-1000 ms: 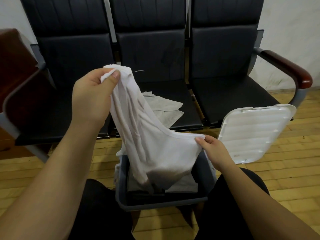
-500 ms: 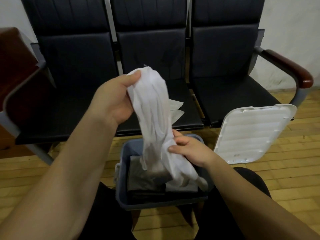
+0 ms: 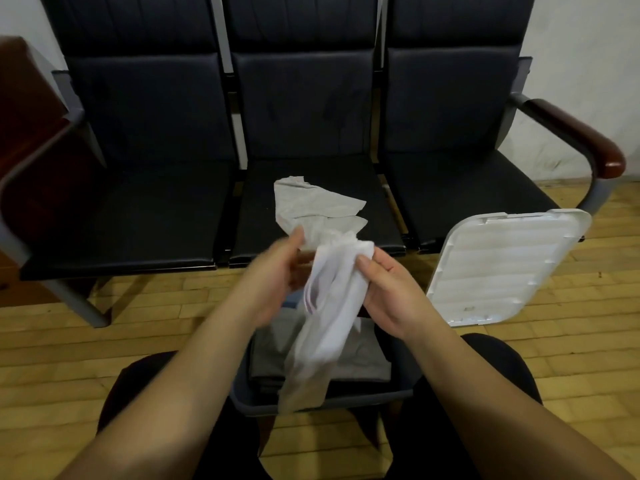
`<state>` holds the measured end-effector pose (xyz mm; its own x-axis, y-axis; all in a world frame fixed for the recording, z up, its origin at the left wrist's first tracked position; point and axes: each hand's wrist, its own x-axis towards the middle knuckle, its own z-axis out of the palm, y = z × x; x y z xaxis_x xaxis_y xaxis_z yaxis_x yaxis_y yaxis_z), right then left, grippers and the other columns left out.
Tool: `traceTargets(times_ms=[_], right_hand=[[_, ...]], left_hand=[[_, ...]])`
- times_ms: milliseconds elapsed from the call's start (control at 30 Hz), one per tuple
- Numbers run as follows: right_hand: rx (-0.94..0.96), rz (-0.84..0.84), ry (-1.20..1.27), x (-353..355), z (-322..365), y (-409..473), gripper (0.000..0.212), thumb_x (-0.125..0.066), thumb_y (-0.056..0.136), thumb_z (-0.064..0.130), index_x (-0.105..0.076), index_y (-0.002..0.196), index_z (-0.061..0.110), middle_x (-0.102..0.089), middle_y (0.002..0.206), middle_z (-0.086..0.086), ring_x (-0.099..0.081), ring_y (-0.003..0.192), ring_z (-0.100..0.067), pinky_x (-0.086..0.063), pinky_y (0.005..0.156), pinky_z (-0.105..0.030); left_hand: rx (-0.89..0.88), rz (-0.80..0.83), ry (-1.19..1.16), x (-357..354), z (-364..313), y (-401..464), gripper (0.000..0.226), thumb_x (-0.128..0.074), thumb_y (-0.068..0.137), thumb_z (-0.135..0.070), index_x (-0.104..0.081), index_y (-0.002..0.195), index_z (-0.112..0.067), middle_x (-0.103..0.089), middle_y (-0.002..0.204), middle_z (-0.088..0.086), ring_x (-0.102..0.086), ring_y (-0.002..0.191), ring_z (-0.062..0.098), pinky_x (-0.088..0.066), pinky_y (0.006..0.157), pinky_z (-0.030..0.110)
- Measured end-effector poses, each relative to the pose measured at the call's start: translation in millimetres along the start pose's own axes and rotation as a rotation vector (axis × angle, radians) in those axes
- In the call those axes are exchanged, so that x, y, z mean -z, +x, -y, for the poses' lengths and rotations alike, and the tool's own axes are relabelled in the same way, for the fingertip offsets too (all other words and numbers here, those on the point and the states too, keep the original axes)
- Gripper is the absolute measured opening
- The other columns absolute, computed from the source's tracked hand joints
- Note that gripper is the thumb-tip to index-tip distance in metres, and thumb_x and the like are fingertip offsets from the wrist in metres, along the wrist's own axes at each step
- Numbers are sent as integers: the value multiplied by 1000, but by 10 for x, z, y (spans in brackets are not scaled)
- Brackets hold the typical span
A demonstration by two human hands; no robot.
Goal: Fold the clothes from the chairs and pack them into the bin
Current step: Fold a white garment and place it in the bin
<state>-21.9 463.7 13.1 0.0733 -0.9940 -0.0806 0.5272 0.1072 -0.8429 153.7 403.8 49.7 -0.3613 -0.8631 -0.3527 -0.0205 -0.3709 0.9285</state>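
Chairs point(image 3: 311, 188) keep one grey garment point(image 3: 311, 209). Bin point(image 3: 332, 398) has folded grey clothes. White garment point(image 3: 329, 306), spread a second ago, now bunched over bin; left hand point(image 3: 277, 268) blurred, grip unclear, right hand point(image 3: 384, 289) pinches it. Fold underway.

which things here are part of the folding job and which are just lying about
Part of the job:
white garment, held by left hand and right hand
grey garment on middle chair
bin with folded clothes

Lying about:
white lid
wooden floor
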Motion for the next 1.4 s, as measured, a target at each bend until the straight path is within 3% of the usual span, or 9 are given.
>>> traceTargets(times_ms=[100, 333, 467, 633, 767, 867, 1100, 1233, 1400], right_hand=[[13, -23, 89, -39, 46, -6, 49, -76, 81, 34, -63, 122, 9, -67, 117, -15, -62, 113, -31, -55, 90, -41], [-16, 113, 169, -82, 64, -37, 72, -81, 80, 36, -50, 137, 5, -55, 133, -21, -53, 127, -35, -46, 105, -50], [-24, 100, 213, -14, 81, -61, 91, -80, 82, 35, -33, 148, -4, -45, 143, -27, -43, 135, -41, -37, 112, -54], [-4, 77, 192, 88, 112, -60, 86, -74, 87, 37, -32, 150, -3, -42, 147, -26, -39, 140, -40, -36, 113, -52], [17, -30, 98, 136, 197, -30, 79, -81, 79, 41, -48, 138, 2, -53, 140, -21, -49, 134, -36, -45, 106, -48], [15, -112, 23, 194, 292, -45, 44, -69, 85, 37, -68, 119, 9, -66, 125, -15, -63, 118, -28, -55, 89, -39], [-1, -331, -159, 490, 507, -161, 36, -61, 83, 38, -68, 107, 13, -73, 99, -5, -69, 95, -19, -58, 84, -34], [18, -462, -227, 697, 627, -205, 46, -69, 77, 45, -69, 111, 14, -69, 113, -10, -65, 105, -24, -49, 100, -46], [51, -585, -293, 1043, 771, -184, 42, -55, 99, 38, -59, 131, 11, -66, 124, -12, -65, 114, -27, -54, 89, -38]], left_hand=[[55, 59, 30, -15, 394, -146, 66, -66, 73, -68, -66, 123, -25, -73, 116, -6, -65, 116, 21, -49, 100, 39], [-147, -116, 97, -61, 716, -369, 22, -66, 94, -19, -66, 109, -34, -74, 101, -18, -68, 95, -1, -52, 77, 17], [-196, -230, 78, -24, 753, -387, 12, -64, 95, -18, -73, 101, -24, -75, 93, -9, -69, 91, 9, -52, 81, 28], [-231, -298, -25, 55, 751, -347, 10, -63, 96, -21, -71, 102, -22, -74, 102, -1, -67, 105, 21, -50, 98, 48], [-284, -322, -45, 124, 594, -308, 13, -60, 99, -24, -71, 105, -25, -74, 106, 0, -68, 106, 22, -52, 98, 48], [-313, -356, -20, 229, 387, -276, 12, -59, 99, -26, -71, 101, -27, -75, 102, -3, -70, 101, 22, -55, 88, 41], [-327, -509, 139, 549, -65, -229, 18, -55, 100, -39, -71, 95, -31, -71, 96, -8, -66, 97, 18, -55, 87, 41], [-355, -512, 184, 766, -214, -219, 21, -54, 100, -39, -70, 105, -26, -68, 106, -2, -63, 103, 19, -52, 92, 41], [-326, -582, 294, 1040, -322, -173, 27, -52, 97, -49, -69, 109, -31, -68, 110, 1, -64, 106, 23, -53, 92, 49]])
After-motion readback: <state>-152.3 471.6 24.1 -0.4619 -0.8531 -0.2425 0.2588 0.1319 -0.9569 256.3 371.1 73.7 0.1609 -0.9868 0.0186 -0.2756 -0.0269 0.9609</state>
